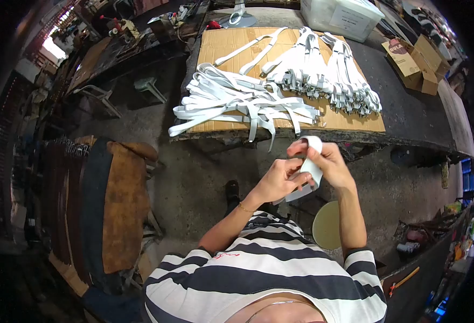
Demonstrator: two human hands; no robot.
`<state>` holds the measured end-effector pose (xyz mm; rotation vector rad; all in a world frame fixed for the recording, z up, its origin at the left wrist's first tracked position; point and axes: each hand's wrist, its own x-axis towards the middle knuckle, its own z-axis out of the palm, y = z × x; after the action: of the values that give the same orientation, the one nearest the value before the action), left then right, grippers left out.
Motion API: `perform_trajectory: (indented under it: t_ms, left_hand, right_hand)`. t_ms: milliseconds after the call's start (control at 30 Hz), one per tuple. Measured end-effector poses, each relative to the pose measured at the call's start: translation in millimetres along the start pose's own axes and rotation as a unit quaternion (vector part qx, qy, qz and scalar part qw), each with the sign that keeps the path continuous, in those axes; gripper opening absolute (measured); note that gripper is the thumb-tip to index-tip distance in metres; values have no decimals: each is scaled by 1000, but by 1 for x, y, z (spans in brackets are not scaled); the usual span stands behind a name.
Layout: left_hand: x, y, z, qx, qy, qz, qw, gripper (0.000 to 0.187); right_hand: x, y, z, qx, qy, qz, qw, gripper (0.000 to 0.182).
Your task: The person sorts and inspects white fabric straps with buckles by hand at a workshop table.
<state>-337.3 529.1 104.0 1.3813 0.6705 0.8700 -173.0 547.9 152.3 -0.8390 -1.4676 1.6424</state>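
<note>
My left hand (281, 180) and my right hand (327, 161) are raised close together in front of the table's front edge. A white strap (313, 168) loops between them. The fingers of my right hand are closed on its upper part, and my left hand's fingers are bent around its lower part. Beyond them, a loose pile of white straps (221, 99) lies on a cardboard sheet (339, 123), some ends hanging over the edge. Two fanned bundles of white straps with metal clips (301, 67) (347, 81) lie to the right of the pile.
The cardboard rests on a dark table (398, 116). A clear plastic bin (342, 19) and an open cardboard box (423, 64) stand at the back right. Below my right forearm is a round stool (327, 226). Brown material hangs over a rack (124, 210) at the left.
</note>
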Motion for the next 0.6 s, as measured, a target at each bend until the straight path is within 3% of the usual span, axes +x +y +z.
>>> perform_trajectory:
  t_ms: [67, 100, 233, 433, 500, 533, 600]
  left_hand:
    - [4, -6, -19, -2, 11, 42, 999, 16]
    - [6, -6, -32, -33, 2, 14, 999, 20]
    - [9, -9, -93, -8, -105, -8, 994, 21]
    - [19, 4, -161, 39, -159, -21, 986, 19]
    - [30, 7, -173, 138, -94, 184, 969, 21]
    - [37, 12, -181, 151, -112, 231, 955, 22]
    - [37, 23, -184, 107, -89, 202, 969, 21]
  right_hand:
    - [18, -11, 2, -21, 25, -56, 998, 39]
    - [26, -22, 7, -19, 51, -80, 995, 39]
    - [65, -65, 13, -107, 47, -131, 984, 39]
    - [127, -113, 47, -45, 74, -229, 970, 27]
    - [147, -121, 58, -47, 68, -227, 970, 26]
    - [159, -123, 65, -22, 87, -246, 965, 27]
    - [183, -124, 76, -5, 121, -286, 951, 28]
